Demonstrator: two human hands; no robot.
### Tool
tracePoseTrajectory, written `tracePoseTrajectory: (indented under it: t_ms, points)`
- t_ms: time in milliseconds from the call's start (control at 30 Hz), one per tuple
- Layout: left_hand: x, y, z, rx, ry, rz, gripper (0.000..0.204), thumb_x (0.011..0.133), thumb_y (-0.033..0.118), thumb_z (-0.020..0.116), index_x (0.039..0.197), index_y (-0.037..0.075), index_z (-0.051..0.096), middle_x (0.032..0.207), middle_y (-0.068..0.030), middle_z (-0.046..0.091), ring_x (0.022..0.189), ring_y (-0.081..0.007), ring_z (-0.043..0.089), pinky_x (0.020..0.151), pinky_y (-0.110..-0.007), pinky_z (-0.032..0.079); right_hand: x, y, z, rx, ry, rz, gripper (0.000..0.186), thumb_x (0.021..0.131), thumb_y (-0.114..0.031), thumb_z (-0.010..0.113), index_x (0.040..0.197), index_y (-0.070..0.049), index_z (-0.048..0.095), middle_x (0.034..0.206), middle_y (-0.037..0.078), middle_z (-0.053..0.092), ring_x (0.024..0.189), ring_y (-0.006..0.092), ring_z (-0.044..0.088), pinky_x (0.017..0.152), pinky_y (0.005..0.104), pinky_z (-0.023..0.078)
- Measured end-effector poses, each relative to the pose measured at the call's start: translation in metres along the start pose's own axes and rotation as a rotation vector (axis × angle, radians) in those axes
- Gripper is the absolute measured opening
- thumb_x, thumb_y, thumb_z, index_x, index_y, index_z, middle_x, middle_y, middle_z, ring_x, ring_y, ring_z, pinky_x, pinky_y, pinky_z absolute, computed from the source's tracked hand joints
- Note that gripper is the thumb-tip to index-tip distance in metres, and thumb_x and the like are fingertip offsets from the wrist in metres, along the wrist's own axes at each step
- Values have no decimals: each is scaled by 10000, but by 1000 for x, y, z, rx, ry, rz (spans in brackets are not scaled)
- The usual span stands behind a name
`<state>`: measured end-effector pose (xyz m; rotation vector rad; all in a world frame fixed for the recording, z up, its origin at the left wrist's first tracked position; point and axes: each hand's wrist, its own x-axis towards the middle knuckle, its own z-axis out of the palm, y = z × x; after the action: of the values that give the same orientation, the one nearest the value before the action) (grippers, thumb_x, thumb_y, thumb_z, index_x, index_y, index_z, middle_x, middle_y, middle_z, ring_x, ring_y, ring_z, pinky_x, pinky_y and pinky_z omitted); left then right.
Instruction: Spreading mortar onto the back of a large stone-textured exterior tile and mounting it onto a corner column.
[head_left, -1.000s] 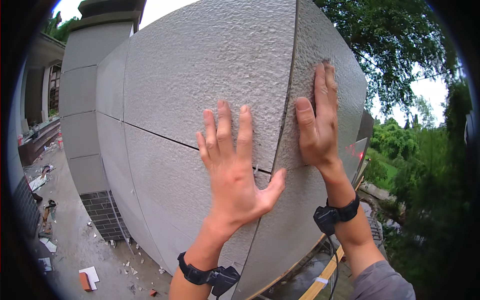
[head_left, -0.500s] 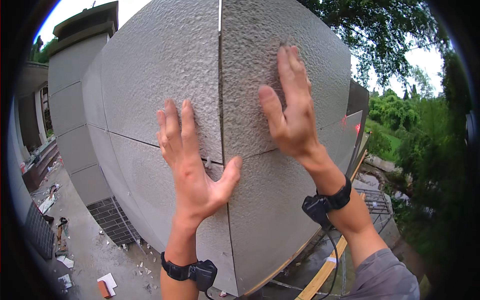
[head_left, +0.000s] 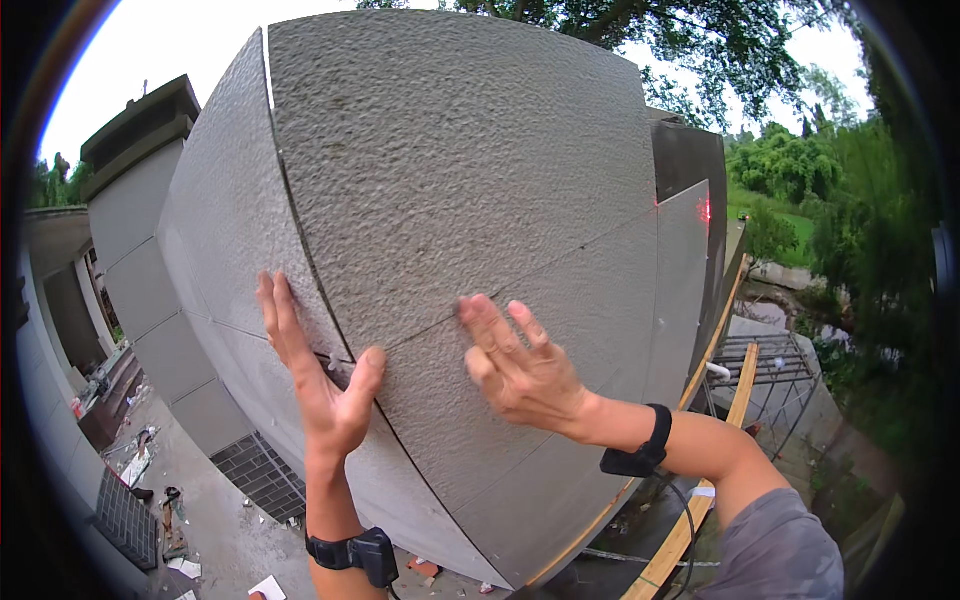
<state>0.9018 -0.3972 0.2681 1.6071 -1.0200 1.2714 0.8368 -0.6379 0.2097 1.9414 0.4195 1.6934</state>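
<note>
Two large grey, rough-textured wall panels, the left panel (head_left: 230, 190) and the right panel (head_left: 460, 140), meet at a vertical corner seam. My left hand (head_left: 330, 400) spans this corner, fingers stretched along the left face and thumb on the right face. By its palm, a small grey piece (head_left: 337, 364) sits in the joint. My right hand (head_left: 525, 375) is at the right face, its fingertips at the horizontal joint above a lower panel (head_left: 490, 430). Its fingers are partly bent and apart, holding nothing; slight blur hides whether every fingertip touches.
Long wooden planks (head_left: 735, 415) and a metal frame (head_left: 775, 365) lie low on the right. A red light spot (head_left: 705, 210) shows on a farther panel. Debris litters the concrete ground (head_left: 215, 540) at the left, near a dark brick-patterned base (head_left: 262, 478).
The view has swung toward the right face. My right hand has come down from the upper right panel to the horizontal joint, its fingers bending. My left hand stays at the corner.
</note>
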Motion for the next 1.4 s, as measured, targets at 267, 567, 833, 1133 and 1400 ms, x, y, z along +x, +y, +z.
tracePoseTrajectory:
  t_ms: [267,567,833,1133,1400]
  points:
    - [2,-7,6,-16,-33,18,1081,809,464,722,1639,20,190,1701,-233,149,1586,-365,116,1274,-491,88,-71,123,-43,-41,-162,223,133,919,-58,555,1033,5,583,1406,249,607,1462,347,450,1226,514,289]
    - [0,-2,11,49,7,6,1103,837,578,644,1643,0,160,1703,-212,179,1589,-340,132,1277,-479,67,-404,219,-308,1433,203,1788,378,1028,-252,600,1310,0,613,1225,243,698,1084,367,721,981,466,574]
    - [-1,0,11,82,7,-8,1114,832,614,624,1645,7,161,1710,-205,163,1596,-341,102,1278,-486,39,-671,59,-515,-866,-1506,1695,181,931,-59,578,1077,-38,682,1107,202,697,1062,394,672,863,490,544]
    - [2,7,30,-88,-38,-98,1105,764,346,769,1644,25,182,1709,-203,158,1590,-332,114,1279,-451,83,-367,110,-181,1104,-29,1850,305,922,-152,731,738,-111,491,611,-24,492,525,82,464,476,252,333]
    - [-5,2,-1,7,9,-91,1090,796,381,748,1636,2,167,1700,-238,142,1588,-341,114,1275,-447,110,30,91,-106,2179,-105,1157,399,908,-41,640,663,-147,343,585,-41,371,483,56,295,453,276,209]
